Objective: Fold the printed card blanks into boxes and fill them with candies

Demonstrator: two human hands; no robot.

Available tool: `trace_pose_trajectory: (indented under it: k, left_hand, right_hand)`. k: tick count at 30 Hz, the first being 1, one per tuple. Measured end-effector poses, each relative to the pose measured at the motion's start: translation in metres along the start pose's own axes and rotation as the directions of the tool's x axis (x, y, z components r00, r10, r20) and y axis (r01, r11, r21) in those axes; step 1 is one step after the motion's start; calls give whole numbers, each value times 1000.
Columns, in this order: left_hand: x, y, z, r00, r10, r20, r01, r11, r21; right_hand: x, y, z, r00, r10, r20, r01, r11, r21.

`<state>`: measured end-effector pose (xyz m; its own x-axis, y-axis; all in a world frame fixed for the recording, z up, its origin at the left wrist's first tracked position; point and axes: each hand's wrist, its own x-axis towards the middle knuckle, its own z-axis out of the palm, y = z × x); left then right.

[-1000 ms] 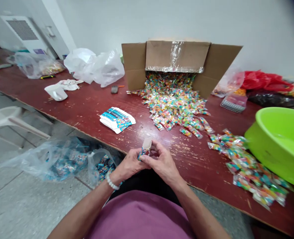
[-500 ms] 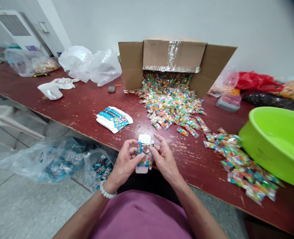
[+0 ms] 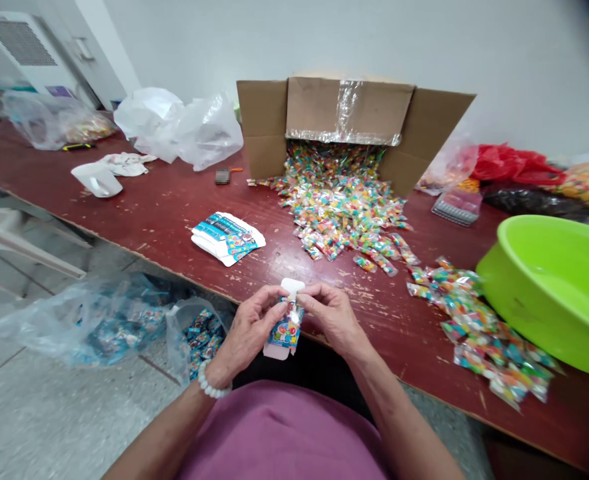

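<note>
Between my hands, at the table's front edge, is a small blue printed carton [image 3: 287, 331] with white flaps sticking out at its top and bottom. My left hand [image 3: 253, 327] grips its left side, thumb across the front. The fingers of my right hand [image 3: 332, 312] are pinched at the carton's upper right edge. Whether anything is inside the carton is hidden. A stack of flattened cartons [image 3: 228, 238] lies on the table beyond my left hand. Small wrapped candies [image 3: 347, 207] spill out of a cardboard box [image 3: 349, 110] towards me.
A green basin [image 3: 549, 293] stands at the right, with more candy packets beside it. A white mug [image 3: 97, 180] and plastic bags [image 3: 209, 133] sit on the left. Below the edge, bags of filled blue packets [image 3: 204, 337] rest near a white plastic chair [image 3: 24, 240].
The carton has tilted, its lower end swinging left and towards me. My right hand's fingers have closed in at its top edge, and my left fingers have moved up towards the top.
</note>
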<state>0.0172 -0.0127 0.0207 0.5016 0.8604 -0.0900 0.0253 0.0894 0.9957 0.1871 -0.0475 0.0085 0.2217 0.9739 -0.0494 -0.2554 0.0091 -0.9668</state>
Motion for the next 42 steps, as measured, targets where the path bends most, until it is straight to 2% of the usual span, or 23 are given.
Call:
trace_pose_trajectory:
  k: [3, 6, 8, 11, 12, 14, 16, 19, 25, 27, 30, 33, 35, 37, 40, 42]
  left_hand:
    - [0, 0, 2, 1000, 17, 2, -16, 1000, -24]
    - [-2, 2, 3, 999, -34, -17, 30, 984, -174]
    - [-4, 4, 3, 988, -144, 47, 152, 948, -279]
    - [-7, 4, 4, 918, -324, 229, 388, 852, -351]
    - [-8, 4, 5, 895, -367, 253, 440, 823, -359]
    - [-8, 2, 7, 879, -422, 221, 476, 799, -366]
    - [-7, 2, 10, 884, -437, 162, 466, 812, -353]
    - [-6, 3, 14, 905, -405, 133, 426, 857, -290]
    - [-6, 6, 15, 930, -335, 151, 360, 913, -191]
    - [-6, 4, 13, 936, -314, 158, 340, 922, -184]
    - [-6, 1, 10, 941, -286, 180, 319, 928, -192]
    - [-6, -2, 10, 935, -291, 203, 333, 918, -218]
    - [-6, -3, 11, 930, -302, 209, 347, 911, -224]
    - [-4, -4, 13, 929, -304, 212, 349, 911, -220]
    - [3, -3, 13, 942, -277, 191, 316, 923, -218]
    - [9, 0, 10, 951, -276, 137, 300, 930, -213]
  right_hand:
    - [2, -3, -1, 999, 41, 34, -43, 996, 80]
    - [0, -2, -1, 998, -26, 56, 27, 1000, -15]
    - [-3, -1, -1, 995, -96, 31, 98, 992, -78]
    - [-7, -2, -1, 986, -159, 42, 164, 968, -190]
    - [-8, -3, -2, 983, -170, 74, 183, 954, -239]
    - [-9, -6, -1, 974, -185, 127, 217, 925, -312]
    - [-8, -8, -1, 977, -166, 135, 203, 919, -338]
    - [-4, -11, -1, 989, -83, 123, 121, 929, -349]
    - [2, -13, -1, 996, 52, 68, -38, 980, -193]
    - [1, -14, -2, 996, 66, 58, -55, 984, -167]
    - [-3, -18, -5, 993, 17, 117, 8, 978, -210]
    - [-8, -22, -6, 957, -106, 272, 191, 933, -306]
    - [-12, -21, -4, 921, -217, 322, 341, 850, -402]
    - [-14, -18, -2, 897, -299, 326, 434, 738, -517]
    - [-7, -15, -11, 897, -298, 327, 442, 646, -623]
    - [5, -16, -33, 916, -310, 254, 398, 624, -672]
